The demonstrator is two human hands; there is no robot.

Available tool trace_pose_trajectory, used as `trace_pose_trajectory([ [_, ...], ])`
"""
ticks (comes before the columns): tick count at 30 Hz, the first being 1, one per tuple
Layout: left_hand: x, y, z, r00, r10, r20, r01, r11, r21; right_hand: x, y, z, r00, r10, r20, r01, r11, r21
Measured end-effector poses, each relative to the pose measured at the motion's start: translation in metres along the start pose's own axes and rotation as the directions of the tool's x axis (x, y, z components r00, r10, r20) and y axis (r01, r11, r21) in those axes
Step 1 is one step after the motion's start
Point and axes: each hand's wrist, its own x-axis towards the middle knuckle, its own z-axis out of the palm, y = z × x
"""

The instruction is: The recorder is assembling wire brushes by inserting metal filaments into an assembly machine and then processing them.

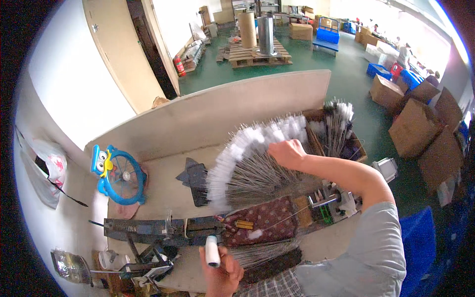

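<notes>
My right hand (288,154) reaches over a large fan of wire brushes (260,173) with white bristle tips. Its fingers are closed at the brushes' edge; what they grip, if anything, is hidden. Low in the middle, my left hand (223,274) is closed around a short white cylinder (213,251) with a dark lower end. Just beyond that hand, a single white-tipped wire brush (256,233) lies across a dark red patterned cloth (277,213). Beside it on the cloth is a small yellow piece (244,224).
A long dark metal fixture (148,231) runs along the bench left of the cloth. A blue cartoon-shaped fan (123,175) stands farther left. More brushes fill a cardboard box (358,148) at right, near a metal device (341,200). A raised board (217,111) borders the far side.
</notes>
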Motion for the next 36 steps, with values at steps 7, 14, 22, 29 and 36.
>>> trace_pose_trajectory([
  [7,0.024,-0.038,-0.013,0.996,-0.093,-0.010,0.058,0.525,0.849,0.034,0.024,0.019,0.964,0.259,0.065,-0.261,0.965,0.030],
  [14,0.113,-0.071,0.031,0.616,0.121,0.779,-0.634,-0.511,0.581,-0.025,0.009,-0.066,0.982,0.187,0.008,-0.180,0.935,0.305],
  [22,0.168,-0.104,0.037,0.724,-0.048,0.688,-0.528,-0.681,0.507,-0.189,-0.013,-0.082,0.941,-0.221,-0.258,0.293,0.912,0.287],
  [29,0.251,-0.086,0.060,0.623,-0.392,0.677,-0.372,-0.910,-0.184,-0.220,-0.126,0.045,0.886,-0.444,0.133,0.326,0.801,0.502],
  [36,0.138,-0.042,0.039,0.613,-0.165,0.773,-0.477,-0.857,0.195,-0.196,-0.112,0.041,0.891,-0.419,0.175,0.310,0.842,0.441],
])
